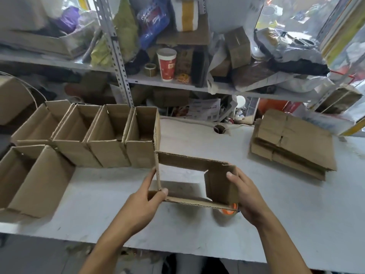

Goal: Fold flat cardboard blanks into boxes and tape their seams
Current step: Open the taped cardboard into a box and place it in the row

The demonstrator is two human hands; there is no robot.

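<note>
**Opened blank being squared above the table, one end flap being turned in**

A cardboard blank [183,162], already opened into a rectangular tube, is being held just above the white table [296,204], in front of the person. Its near-left corner is being pinched by the left hand [147,196], thumb on the inside, fingers laid along the outer wall. The right end is being gripped by the right hand [246,194], whose fingers are curled round the wall while a short end flap [219,186] is being pressed inward.

A tape roll [227,211] with an orange core is lying on the table directly beneath the tube's right corner, partly hidden by it. Finished open boxes [110,135] are being kept in a row to the left, just beside the tube, and a stack of flat blanks [292,143] is waiting well apart on the right.

Several risks are being run, as judged from here:

- The tube is being held at only two corners, so it could be skewed back into a parallelogram if either grip is loosened
- The flap could be creased off its score line if it is being pushed unevenly
- The tape roll could be knocked away as the tube is lowered
- The neighbouring box could be nudged by the tube's far-left corner, which is touching or nearly touching it
</note>
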